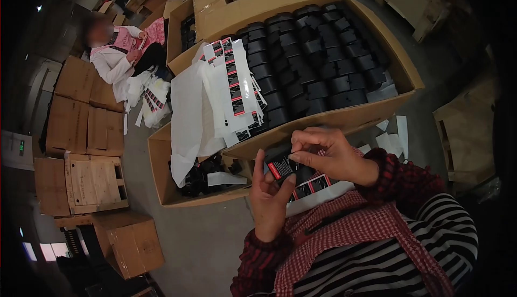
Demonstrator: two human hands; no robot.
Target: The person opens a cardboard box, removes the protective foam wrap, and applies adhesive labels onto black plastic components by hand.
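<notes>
My left hand (271, 197) holds a black part with a black and red label (280, 167) on its face, thumb on its lower edge. My right hand (323, 154) pinches at the label's right corner, thumb and forefinger together. Just beneath both hands, a strip of black and red labels (311, 188) lies over the lap. In front, a large carton (323, 118) holds rows of black plastic parts (301, 54). Sheets of labels (234, 81) and white backing paper (188, 103) are heaped on its left side.
A smaller open carton (231, 193) with black parts stands below the paper. At the upper left a person (116, 60) sits holding something small. Stacked cartons (86, 108) and a wooden crate (94, 184) stand at the left. Paper scraps (396, 138) lie on the right.
</notes>
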